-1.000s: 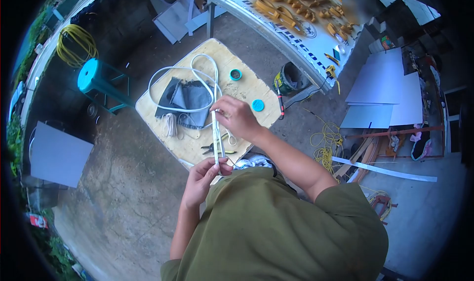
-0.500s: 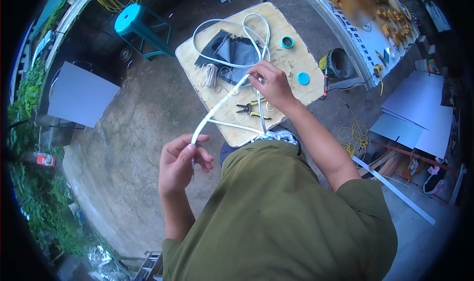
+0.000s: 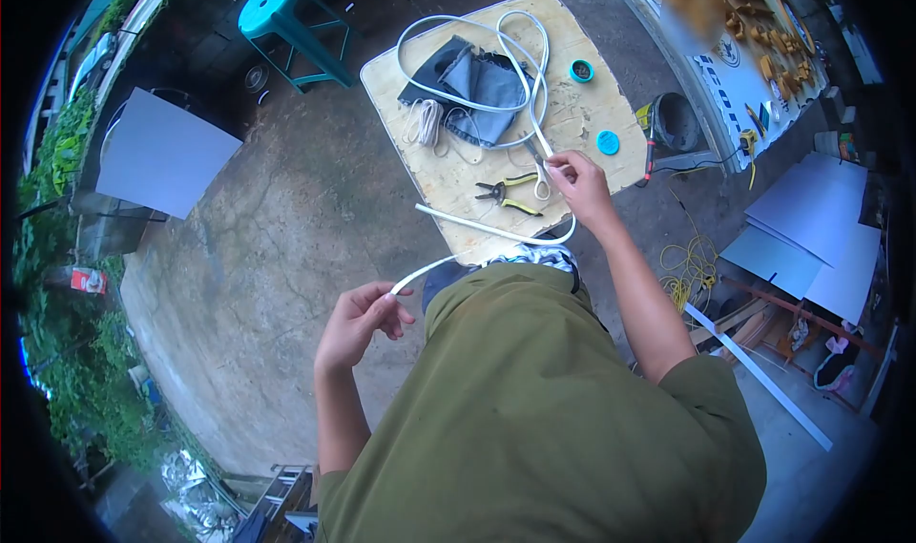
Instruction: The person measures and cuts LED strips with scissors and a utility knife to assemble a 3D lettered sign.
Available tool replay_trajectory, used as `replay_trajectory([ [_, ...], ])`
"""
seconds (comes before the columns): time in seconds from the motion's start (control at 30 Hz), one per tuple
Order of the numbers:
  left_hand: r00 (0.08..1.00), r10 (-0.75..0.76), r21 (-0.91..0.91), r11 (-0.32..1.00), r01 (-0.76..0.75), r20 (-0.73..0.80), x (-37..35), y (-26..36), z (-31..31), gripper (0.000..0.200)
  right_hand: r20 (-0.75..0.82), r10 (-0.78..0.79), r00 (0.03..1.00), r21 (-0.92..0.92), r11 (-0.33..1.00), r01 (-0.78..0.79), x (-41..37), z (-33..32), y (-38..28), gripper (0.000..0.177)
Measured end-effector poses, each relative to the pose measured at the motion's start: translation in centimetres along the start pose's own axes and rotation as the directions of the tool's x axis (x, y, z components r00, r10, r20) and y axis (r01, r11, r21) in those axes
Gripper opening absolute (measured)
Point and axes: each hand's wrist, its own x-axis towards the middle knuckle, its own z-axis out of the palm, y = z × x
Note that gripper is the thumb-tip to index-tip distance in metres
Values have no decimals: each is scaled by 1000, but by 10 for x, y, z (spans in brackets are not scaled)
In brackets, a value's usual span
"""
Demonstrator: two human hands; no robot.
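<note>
Here, the right hand (image 3: pixel 583 190) pinches white tubing (image 3: pixel 542 138) inside the table's (image 3: pixel 611 104) right edge, running toward the far edge; the left hand (image 3: pixel 355 325) pinches a white strip (image 3: pixel 425 272) outside the left edge.

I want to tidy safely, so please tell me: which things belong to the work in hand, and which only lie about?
Likely belonging:
- white cord, held in left hand and right hand
- yellow-handled pliers, nearby

Apparently lying about:
- teal stool
- pale board
- bucket

Pale tabletop (image 3: pixel 572 33) under white cable (image 3: pixel 541 137), cloth (image 3: pixel 485 90), pliers (image 3: pixel 496 192)
</note>
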Motion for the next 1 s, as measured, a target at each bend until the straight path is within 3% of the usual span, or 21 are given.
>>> replay_trajectory([
  [0.2, 980, -163, 101, 983, 152, 113, -4, -31, -13, 30, -192, 213, 958, -59, 972, -228, -37, -20, 57, 19],
  [0.3, 966, -201, 142, 974, 179, 161, -2, -36, -7, 30, -180, 327, 928, 99, 944, -314, -42, -17, 93, 20],
  [0.4, 960, -214, 158, 970, 187, 178, 1, -41, -5, 30, -152, 379, 913, 80, 925, -371, -32, -6, 118, 23],
  [0.5, 962, -196, 153, 974, 168, 189, 0, -46, -5, 29, -179, 328, 928, -72, 936, -345, -18, 8, 126, 26],
  [0.67, 976, -149, 149, 981, 125, 161, -10, -52, -4, 28, -114, 463, 879, -197, 856, -477, 12, 25, 125, 45],
  [0.77, 979, -151, 147, 981, 130, 140, -16, -56, -3, 28, -66, 498, 865, -208, 841, -500, 26, 41, 142, 43],
  [0.87, 979, -154, 150, 980, 133, 136, -20, -63, -3, 29, 182, 551, 815, -8, 829, -559, 37, 38, 124, 37],
  [1.0, 980, -153, 144, 980, 135, 126, -21, -74, -8, 29, 172, 517, 839, 268, 795, -545, 46, 35, 77, 25],
])
